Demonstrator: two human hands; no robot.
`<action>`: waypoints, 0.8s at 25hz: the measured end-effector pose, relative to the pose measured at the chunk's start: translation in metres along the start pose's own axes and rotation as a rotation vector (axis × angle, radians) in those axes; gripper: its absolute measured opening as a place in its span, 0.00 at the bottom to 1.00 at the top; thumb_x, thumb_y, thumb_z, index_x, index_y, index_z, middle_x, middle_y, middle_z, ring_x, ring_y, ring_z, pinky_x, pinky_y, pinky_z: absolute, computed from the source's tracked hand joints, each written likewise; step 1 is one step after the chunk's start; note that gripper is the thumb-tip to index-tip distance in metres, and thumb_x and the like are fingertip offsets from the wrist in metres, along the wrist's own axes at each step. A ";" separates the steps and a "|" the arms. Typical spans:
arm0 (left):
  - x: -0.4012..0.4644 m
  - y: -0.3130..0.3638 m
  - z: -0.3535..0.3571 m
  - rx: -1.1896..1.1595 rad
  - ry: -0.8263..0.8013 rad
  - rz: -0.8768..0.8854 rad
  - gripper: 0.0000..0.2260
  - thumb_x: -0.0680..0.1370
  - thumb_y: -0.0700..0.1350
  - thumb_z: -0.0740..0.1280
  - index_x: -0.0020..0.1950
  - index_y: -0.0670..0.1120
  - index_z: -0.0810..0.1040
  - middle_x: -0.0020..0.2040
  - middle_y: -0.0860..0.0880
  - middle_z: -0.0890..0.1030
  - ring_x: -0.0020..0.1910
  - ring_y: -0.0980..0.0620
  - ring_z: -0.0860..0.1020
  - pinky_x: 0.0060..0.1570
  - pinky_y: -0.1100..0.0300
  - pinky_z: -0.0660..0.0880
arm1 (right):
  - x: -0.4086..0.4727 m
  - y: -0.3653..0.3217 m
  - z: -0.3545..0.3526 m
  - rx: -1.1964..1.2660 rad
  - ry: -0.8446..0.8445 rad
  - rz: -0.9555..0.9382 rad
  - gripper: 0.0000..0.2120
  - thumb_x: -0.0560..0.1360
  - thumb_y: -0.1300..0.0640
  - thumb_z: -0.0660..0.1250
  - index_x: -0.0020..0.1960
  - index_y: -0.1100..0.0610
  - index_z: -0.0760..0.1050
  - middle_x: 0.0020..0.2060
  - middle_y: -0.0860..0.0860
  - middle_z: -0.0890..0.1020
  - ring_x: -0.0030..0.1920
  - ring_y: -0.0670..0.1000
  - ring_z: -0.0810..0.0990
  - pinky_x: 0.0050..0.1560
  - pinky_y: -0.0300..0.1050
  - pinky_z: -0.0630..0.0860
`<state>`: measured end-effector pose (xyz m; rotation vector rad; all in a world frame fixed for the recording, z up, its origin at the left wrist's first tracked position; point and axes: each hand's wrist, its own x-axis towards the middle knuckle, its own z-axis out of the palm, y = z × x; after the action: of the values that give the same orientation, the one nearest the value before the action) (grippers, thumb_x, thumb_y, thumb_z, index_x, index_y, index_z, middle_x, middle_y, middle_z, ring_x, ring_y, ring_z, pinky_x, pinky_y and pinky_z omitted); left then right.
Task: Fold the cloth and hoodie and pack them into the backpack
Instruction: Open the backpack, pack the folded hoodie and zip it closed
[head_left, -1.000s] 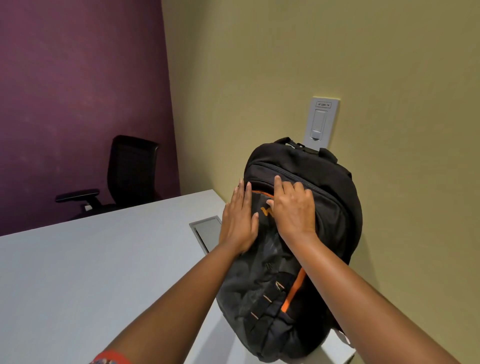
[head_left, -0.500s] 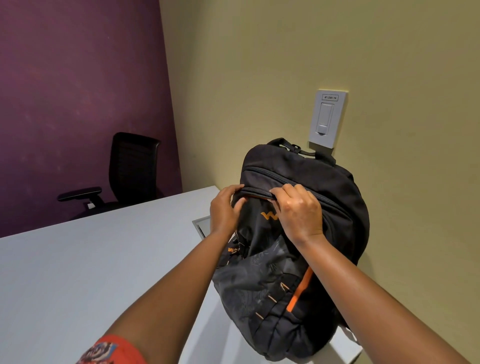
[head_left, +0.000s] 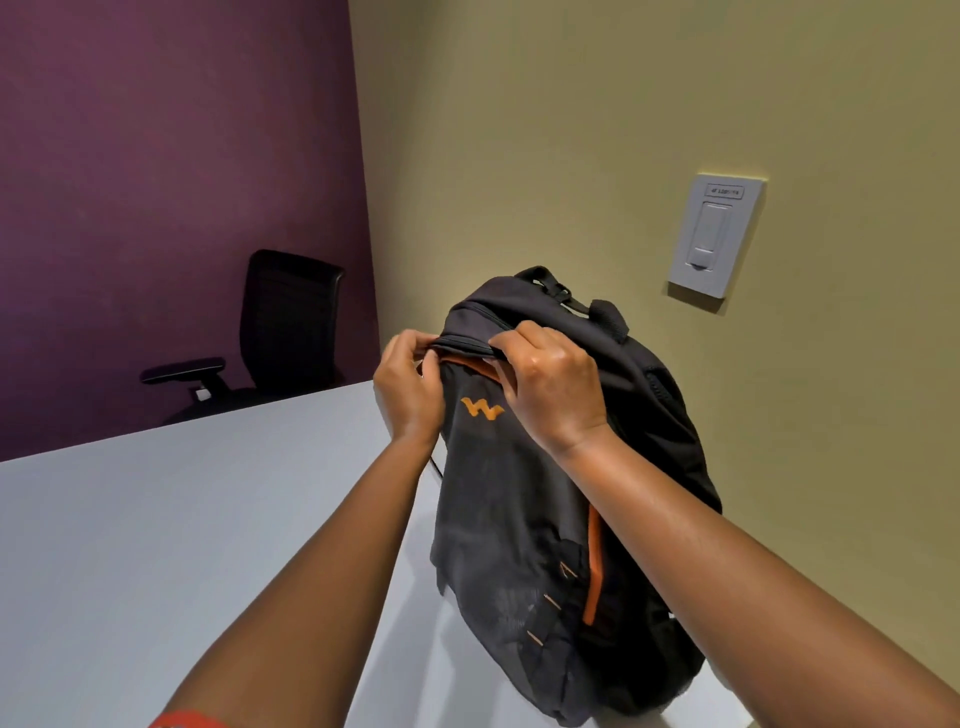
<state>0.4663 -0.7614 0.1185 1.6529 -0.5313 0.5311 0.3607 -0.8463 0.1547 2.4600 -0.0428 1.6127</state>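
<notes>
A black backpack (head_left: 524, 519) with orange trim and an orange logo stands upright on the white table (head_left: 156, 519), leaning toward the yellow wall. My left hand (head_left: 410, 384) pinches the upper edge of its front panel at the left end of the zipper line. My right hand (head_left: 550, 384) grips the same edge a little to the right, fingers curled over the fabric. The backpack's zippers look closed. No cloth or hoodie is in view.
A black office chair (head_left: 280, 332) stands at the far side of the table by the purple wall. A white wall switch plate (head_left: 714, 236) sits on the yellow wall above the backpack. The table's right edge runs beside that wall.
Both hands went from lying flat on the backpack's front to gripping its upper front edge. The backpack has been drawn more upright and a little away from the wall.
</notes>
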 end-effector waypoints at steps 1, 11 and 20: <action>0.005 -0.002 -0.010 0.021 0.024 0.009 0.06 0.76 0.33 0.63 0.47 0.39 0.78 0.46 0.46 0.79 0.41 0.55 0.75 0.38 0.76 0.69 | 0.007 -0.010 0.003 0.031 0.012 -0.006 0.01 0.67 0.65 0.71 0.38 0.61 0.79 0.30 0.54 0.79 0.28 0.54 0.78 0.25 0.40 0.73; 0.073 -0.004 -0.103 0.311 0.212 0.216 0.05 0.76 0.38 0.64 0.48 0.40 0.79 0.45 0.46 0.80 0.39 0.56 0.73 0.37 0.65 0.64 | 0.068 -0.087 0.028 0.326 0.152 0.161 0.05 0.63 0.60 0.70 0.38 0.61 0.80 0.32 0.54 0.81 0.30 0.56 0.80 0.27 0.41 0.75; 0.052 -0.053 -0.116 0.384 -0.179 0.127 0.20 0.81 0.45 0.58 0.73 0.44 0.63 0.73 0.46 0.66 0.73 0.48 0.62 0.71 0.53 0.58 | 0.046 -0.086 0.076 0.385 -0.223 0.410 0.07 0.72 0.61 0.69 0.50 0.60 0.79 0.46 0.56 0.81 0.46 0.59 0.80 0.41 0.48 0.74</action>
<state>0.5346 -0.6415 0.1249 2.0550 -0.7010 0.6087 0.4597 -0.7717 0.1538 3.0859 -0.3167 1.6044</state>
